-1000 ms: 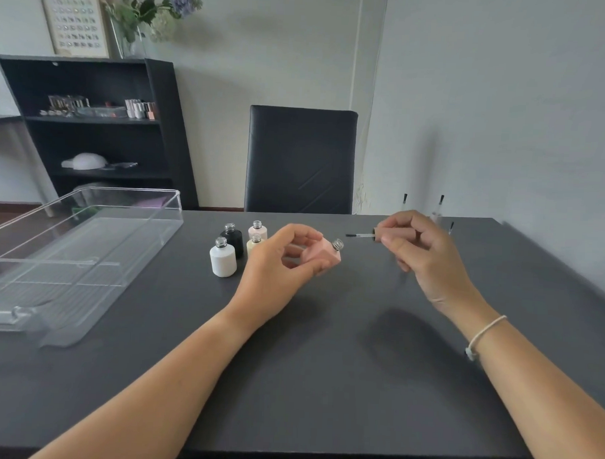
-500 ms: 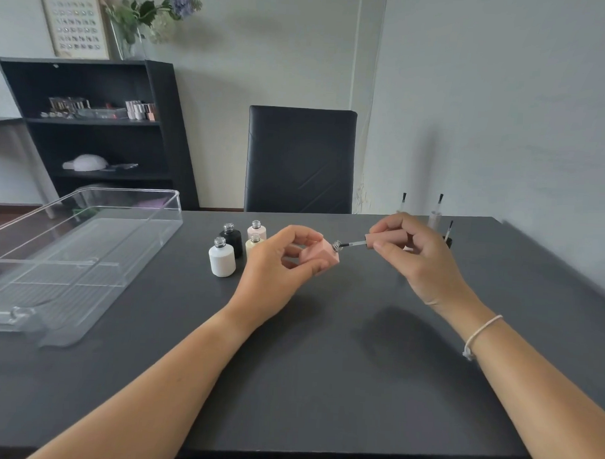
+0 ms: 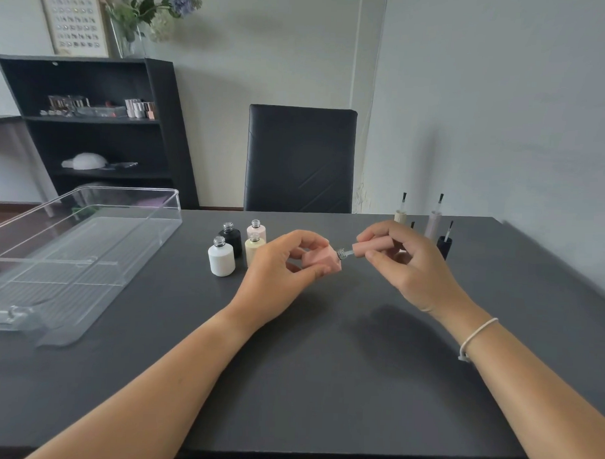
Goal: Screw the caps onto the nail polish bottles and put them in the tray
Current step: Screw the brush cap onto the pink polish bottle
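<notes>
pink bottle (image 3: pixel 322 261) lies tilted in the left hand (image 3: pixel 279 276), its grip curled around it above the dark tabletop (image 3: pixel 323 367). the right hand (image 3: pixel 406 264) pinches the pink cap (image 3: pixel 370 249), its brush stem entering the bottle's neck. the clear tray (image 3: pixel 70 255) sits well apart at the left.

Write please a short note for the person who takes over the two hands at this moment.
Left hand holds the tilted pink faceted bottle.
Right hand holds the pink cylindrical brush cap, brush entering the neck, not screwed.
Four open bottles stand beside the left hand; other brush caps stand behind the right hand.
Clear plastic tray holds no bottles.
Left: screw this cap, cap the others, tray all.
</notes>
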Demonstrator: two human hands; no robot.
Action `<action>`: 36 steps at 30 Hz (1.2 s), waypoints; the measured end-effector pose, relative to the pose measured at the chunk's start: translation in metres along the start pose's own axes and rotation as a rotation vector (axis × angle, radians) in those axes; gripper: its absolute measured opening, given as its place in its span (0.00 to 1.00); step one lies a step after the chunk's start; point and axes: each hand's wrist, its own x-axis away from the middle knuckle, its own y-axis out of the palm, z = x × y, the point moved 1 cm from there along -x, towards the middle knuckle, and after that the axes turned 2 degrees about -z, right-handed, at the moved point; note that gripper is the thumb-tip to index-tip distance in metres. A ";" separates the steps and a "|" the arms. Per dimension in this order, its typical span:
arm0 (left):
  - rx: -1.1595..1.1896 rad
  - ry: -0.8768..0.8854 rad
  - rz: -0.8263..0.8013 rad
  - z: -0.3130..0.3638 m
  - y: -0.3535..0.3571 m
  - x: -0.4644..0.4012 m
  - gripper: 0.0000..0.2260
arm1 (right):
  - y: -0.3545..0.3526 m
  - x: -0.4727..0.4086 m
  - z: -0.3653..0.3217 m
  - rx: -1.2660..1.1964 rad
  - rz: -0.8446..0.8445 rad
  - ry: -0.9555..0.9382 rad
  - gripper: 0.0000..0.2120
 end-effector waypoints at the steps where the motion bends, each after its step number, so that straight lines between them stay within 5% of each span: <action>1: -0.005 0.002 -0.005 0.000 0.000 0.000 0.12 | 0.001 0.000 -0.001 0.008 -0.014 -0.009 0.05; 15: -0.036 0.017 -0.024 -0.001 0.002 0.000 0.11 | 0.004 0.002 0.004 0.107 -0.097 -0.036 0.13; 24: -0.073 0.019 -0.027 -0.003 0.002 0.000 0.10 | 0.006 0.001 0.006 0.208 -0.091 0.010 0.01; 31: -0.067 0.017 -0.033 -0.002 0.002 0.001 0.09 | 0.008 0.001 0.007 0.256 -0.105 0.088 0.15; 36: -0.070 0.026 -0.026 0.000 0.001 0.001 0.09 | 0.011 0.003 0.004 0.102 -0.182 0.119 0.05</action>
